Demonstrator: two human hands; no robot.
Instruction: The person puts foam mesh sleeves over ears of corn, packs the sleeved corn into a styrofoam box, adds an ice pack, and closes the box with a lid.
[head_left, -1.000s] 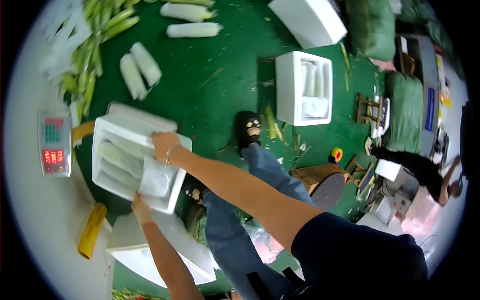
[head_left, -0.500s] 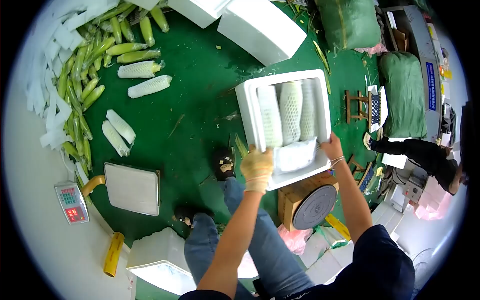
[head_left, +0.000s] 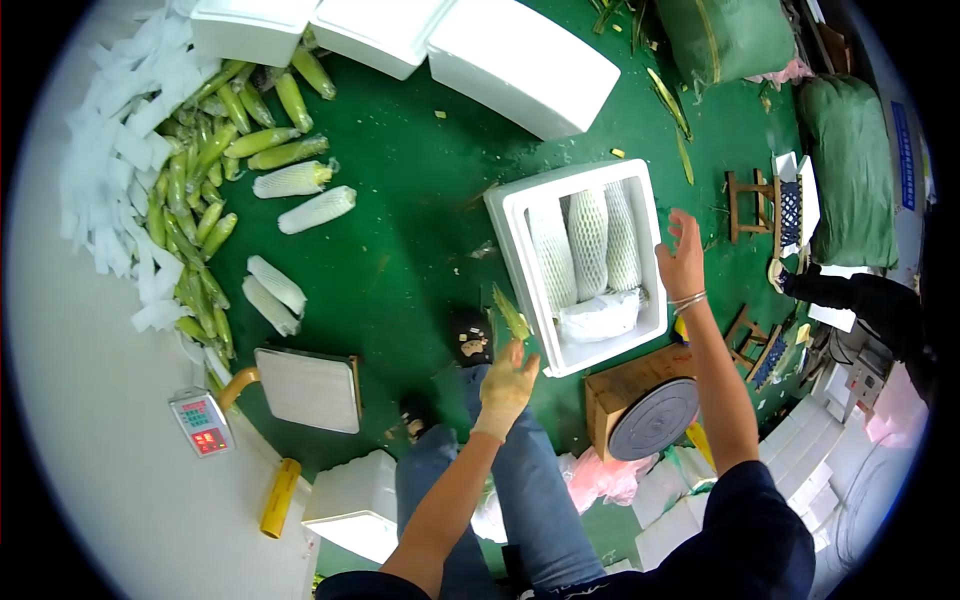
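Note:
A white foam box stands open on the green floor, with three net-wrapped corn cobs side by side in it. Across their lower ends lies a white plastic-wrapped pack. My left hand, in a pale glove, is just off the box's lower left corner, fingers apart and holding nothing. To the right of the box my right hand is bare, its fingers spread and empty.
Behind stand white foam boxes. Green corn and net-wrapped cobs lie at left, near a scale platform and its display. A round-topped stool is by my legs. Another person is at far right.
The foam box came off the scale, moved right and now rests on the floor. Both hands have let go of it and stand apart from its sides.

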